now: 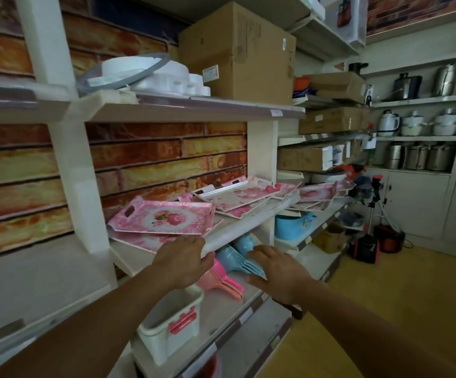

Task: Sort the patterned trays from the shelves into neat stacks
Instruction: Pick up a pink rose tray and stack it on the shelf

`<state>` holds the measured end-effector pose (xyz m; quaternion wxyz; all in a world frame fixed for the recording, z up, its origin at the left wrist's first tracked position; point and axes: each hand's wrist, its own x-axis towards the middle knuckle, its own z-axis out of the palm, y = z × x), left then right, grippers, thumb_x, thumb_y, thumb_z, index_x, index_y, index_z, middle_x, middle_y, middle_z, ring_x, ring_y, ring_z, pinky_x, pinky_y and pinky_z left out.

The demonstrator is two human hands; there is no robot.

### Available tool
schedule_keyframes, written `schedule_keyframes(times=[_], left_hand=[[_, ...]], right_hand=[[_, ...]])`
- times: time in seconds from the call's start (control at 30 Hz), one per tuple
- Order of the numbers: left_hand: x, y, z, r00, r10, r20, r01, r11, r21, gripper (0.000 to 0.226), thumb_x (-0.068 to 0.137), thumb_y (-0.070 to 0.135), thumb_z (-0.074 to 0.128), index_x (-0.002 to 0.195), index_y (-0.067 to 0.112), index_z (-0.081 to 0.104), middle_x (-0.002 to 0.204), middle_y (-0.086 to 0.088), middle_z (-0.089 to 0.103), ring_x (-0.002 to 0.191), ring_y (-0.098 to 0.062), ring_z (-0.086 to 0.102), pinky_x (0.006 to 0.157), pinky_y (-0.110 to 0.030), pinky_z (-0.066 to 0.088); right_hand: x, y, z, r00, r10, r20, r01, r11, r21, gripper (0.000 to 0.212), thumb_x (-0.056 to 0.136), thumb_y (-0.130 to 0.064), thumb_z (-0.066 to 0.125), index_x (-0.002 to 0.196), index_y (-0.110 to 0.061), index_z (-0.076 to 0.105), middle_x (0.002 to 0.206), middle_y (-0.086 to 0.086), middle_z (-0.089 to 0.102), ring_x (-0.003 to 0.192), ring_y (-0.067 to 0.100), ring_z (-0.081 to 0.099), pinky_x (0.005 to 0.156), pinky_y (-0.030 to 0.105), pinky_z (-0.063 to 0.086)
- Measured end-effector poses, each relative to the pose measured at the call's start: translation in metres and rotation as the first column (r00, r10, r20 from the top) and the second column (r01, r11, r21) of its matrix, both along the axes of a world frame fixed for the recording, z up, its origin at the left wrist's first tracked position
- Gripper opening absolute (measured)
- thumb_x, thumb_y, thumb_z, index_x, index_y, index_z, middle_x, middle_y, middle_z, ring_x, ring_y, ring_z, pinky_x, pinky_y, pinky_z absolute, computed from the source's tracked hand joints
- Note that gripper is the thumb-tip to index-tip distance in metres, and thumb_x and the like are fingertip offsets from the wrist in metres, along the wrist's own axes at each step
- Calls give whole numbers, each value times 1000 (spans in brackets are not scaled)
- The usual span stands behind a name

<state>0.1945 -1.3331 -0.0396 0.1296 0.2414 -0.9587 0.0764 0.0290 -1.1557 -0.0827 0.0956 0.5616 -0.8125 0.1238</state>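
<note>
Pink floral trays lie scattered along the middle shelf. The nearest tray rests tilted on another at the left. A loose pile of trays overlaps in the middle, and more trays lie further right. My left hand hovers at the shelf's front edge just below the nearest tray, fingers spread, holding nothing. My right hand is open beside it, in front of the lower shelf, also empty.
Below the tray shelf lie blue scoops and pink scoops, with a white lidded box nearer me. A cardboard box and white foam pieces sit on the upper shelf. Pots fill the right wall shelves.
</note>
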Motion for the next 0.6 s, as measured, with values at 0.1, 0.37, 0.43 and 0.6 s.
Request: schedule_keyframes(times=[0.1, 0.37, 0.43, 0.6], left_hand=[[-33, -18, 3, 1000, 20, -3, -20, 1000, 1, 54, 95, 56, 28, 131, 21, 46, 130, -4, 54, 116, -23, 50, 94, -37, 41], [-99, -50, 4, 992, 97, 83, -95, 995, -24, 54, 96, 54, 27, 130, 17, 46, 127, -6, 54, 112, -26, 51, 92, -39, 41], [-112, -53, 2, 988, 121, 96, -118, 993, -32, 53, 96, 54, 27, 127, 16, 46, 126, -6, 55, 111, -26, 52, 92, -40, 41], [-149, -58, 3, 976, 198, 93, -198, 980, -18, 50, 96, 55, 29, 123, 17, 47, 122, -5, 56, 109, -25, 52, 87, -38, 42]], right_hand=[[-35, -20, 10, 1000, 14, -12, -14, 1000, 0, 61, 92, -55, 48, 145, -28, 33, 150, -1, 34, 135, 19, 34, 109, 36, 32], [-116, -69, 12, 999, 45, 2, -45, 999, -19, 65, 93, -57, 46, 147, -23, 33, 152, 1, 32, 138, 21, 30, 112, 38, 30], [-135, -77, 11, 998, 69, 1, -69, 998, -12, 65, 93, -56, 46, 147, -24, 31, 154, 1, 30, 139, 20, 28, 113, 39, 29], [-189, -99, 17, 987, 157, -19, -158, 985, -67, 64, 93, -55, 47, 147, -23, 32, 153, 2, 31, 138, 20, 29, 111, 40, 31]])
